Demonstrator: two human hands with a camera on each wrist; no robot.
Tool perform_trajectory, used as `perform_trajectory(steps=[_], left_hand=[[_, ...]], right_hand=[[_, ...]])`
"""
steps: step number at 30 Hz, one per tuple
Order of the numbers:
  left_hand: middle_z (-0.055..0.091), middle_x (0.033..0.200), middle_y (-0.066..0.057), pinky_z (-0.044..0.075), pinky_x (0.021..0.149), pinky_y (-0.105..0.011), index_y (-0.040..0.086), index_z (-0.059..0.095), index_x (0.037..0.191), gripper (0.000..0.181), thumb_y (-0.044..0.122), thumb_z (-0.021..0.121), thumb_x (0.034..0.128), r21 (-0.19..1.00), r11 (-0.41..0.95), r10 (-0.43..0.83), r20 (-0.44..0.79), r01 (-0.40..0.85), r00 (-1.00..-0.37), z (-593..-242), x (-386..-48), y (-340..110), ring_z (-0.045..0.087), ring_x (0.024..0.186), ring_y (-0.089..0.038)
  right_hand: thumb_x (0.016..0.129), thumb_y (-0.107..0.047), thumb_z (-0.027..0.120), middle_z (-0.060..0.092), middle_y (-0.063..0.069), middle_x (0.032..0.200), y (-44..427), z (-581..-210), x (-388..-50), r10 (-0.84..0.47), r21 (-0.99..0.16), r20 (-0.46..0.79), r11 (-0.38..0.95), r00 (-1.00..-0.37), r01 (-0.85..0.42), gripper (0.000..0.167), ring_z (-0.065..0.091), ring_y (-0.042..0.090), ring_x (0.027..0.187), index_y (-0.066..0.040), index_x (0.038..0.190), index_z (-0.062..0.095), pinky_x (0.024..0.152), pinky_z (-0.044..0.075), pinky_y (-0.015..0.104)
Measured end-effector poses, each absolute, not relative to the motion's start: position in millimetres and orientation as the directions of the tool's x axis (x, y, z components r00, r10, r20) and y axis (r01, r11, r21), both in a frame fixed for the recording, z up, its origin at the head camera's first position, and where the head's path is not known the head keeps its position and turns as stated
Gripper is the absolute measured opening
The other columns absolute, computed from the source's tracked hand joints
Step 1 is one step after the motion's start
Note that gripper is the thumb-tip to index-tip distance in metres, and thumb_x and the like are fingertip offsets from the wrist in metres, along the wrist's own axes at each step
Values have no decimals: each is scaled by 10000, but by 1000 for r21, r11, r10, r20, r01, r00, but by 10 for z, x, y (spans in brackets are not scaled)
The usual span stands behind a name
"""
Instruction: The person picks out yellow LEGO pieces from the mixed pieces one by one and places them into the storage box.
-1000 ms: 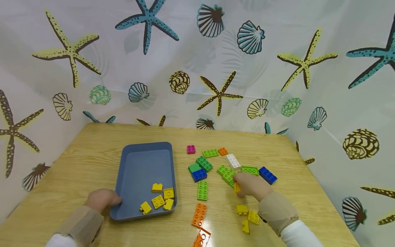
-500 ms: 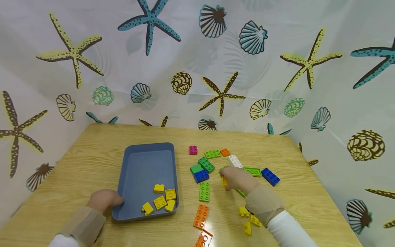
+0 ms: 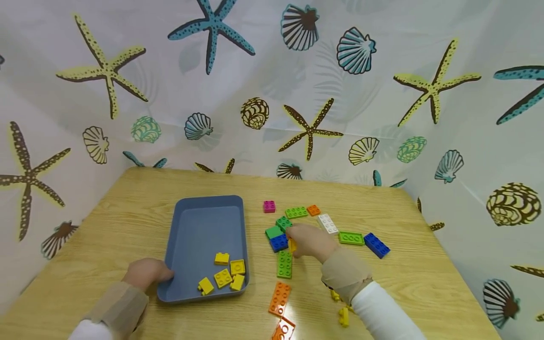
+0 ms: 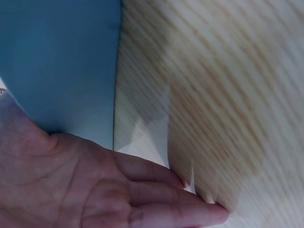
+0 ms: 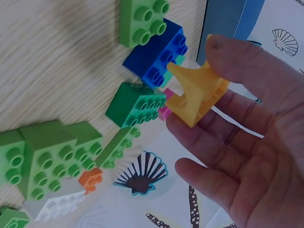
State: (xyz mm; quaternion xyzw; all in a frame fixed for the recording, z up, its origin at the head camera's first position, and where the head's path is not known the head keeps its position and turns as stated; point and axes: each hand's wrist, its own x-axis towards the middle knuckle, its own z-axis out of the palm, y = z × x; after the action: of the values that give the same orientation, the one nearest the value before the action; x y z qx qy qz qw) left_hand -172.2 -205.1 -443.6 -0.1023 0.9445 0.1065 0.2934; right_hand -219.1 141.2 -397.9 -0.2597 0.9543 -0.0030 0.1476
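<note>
Head view, 12 o'clock at the far edge. Right hand (image 3: 312,241) out over the table (image 3: 136,203), thumb and fingertips closed on a yellow brick (image 3: 292,245) at its 9 o'clock side. Tray (image 3: 208,200) lies at the hand's 9 o'clock, well apart. Five yellow bricks (image 3: 223,278) inside it, all between its 4 and 6. Left hand (image 3: 146,272) at the tray's 8, thumb at the rim. Loose yellow pieces (image 3: 344,317) at the right hand's 5, partly hidden by the wrist. Blue brick (image 3: 278,243) just beside the held one.

Step in hand, my judgement: carrying one more yellow across to the tray, apparently a sort by colour. Next move calls for a steady pinch, height over the tray wall, then release near the other yellows.

Left wrist view. Fingers straight, close together, along the tray's outer wall; thumb hidden here, so its grip I cannot tell.

Right wrist view. Held piece has a curved cut-out; other fingers loosely spread. Dark green brick (image 5: 135,107) at its 9, lime cluster (image 5: 50,156) at 8, tray near 1.

Writing: no brand, label or lettering readable anywhere; backdrop cloth (image 3: 255,71) bears only starfish and shells.
</note>
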Motion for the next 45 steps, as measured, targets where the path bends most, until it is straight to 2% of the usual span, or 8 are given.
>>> perform_trajectory(steps=[11, 15, 22, 30, 34, 45], left_hand=[[489, 1048, -365, 425, 829, -466, -183, 520, 1043, 567, 342, 515, 829, 133, 940, -190, -561, -315, -806, -4408, -1731, -2044, 501, 970, -419], [466, 1074, -386, 414, 843, -480, -195, 503, 1061, 583, 337, 522, 825, 123, 932, -215, -565, -340, -797, -4413, -1746, -2038, 483, 999, -439], [497, 1049, -355, 404, 858, -475, -178, 518, 1058, 551, 326, 502, 835, 112, 949, -185, -562, -296, -806, -4419, -1729, -2028, 496, 990, -421], [475, 1058, -380, 413, 849, -475, -190, 503, 1064, 569, 327, 519, 829, 115, 928, -236, -556, -355, -797, -4432, -1725, -2006, 481, 1007, -442], [437, 1113, -406, 368, 901, -496, -208, 479, 1089, 594, 326, 514, 831, 125, 933, -217, -554, -338, -804, -4447, -1720, -2012, 424, 1068, -491], [447, 1113, -393, 367, 890, -509, -172, 506, 1095, 571, 338, 509, 840, 118, 938, -208, -560, -326, -802, -4491, -1740, -2035, 429, 1056, -489]], right_hand=[[704, -156, 760, 555, -11, 840, 1125, -3966, -2241, -524, -43, -284, 844, -803, -535, 273, 520, 131, 750, -95, 920, 604, 678, 459, 284], [710, -169, 757, 564, 0, 882, 1017, -3967, -2248, -538, -18, -278, 831, -795, -556, 288, 539, 132, 780, -103, 947, 608, 677, 465, 271], [718, -184, 755, 558, 7, 905, 878, -4008, -2250, -566, 3, -264, 809, -781, -588, 345, 544, 119, 763, -96, 1012, 597, 661, 463, 234], [721, -202, 754, 556, 6, 934, 721, -4031, -2244, -591, 13, -255, 789, -765, -614, 364, 544, 114, 767, -106, 1031, 590, 651, 462, 222], [719, -204, 755, 563, 14, 938, 649, -4034, -2244, -622, 31, -232, 764, -748, -645, 386, 547, 114, 778, -97, 1053, 593, 651, 460, 212], [730, -273, 742, 573, 11, 909, 526, -4077, -2238, -680, 102, -126, 716, -723, -691, 374, 548, 87, 753, -95, 1026, 600, 606, 456, 187]])
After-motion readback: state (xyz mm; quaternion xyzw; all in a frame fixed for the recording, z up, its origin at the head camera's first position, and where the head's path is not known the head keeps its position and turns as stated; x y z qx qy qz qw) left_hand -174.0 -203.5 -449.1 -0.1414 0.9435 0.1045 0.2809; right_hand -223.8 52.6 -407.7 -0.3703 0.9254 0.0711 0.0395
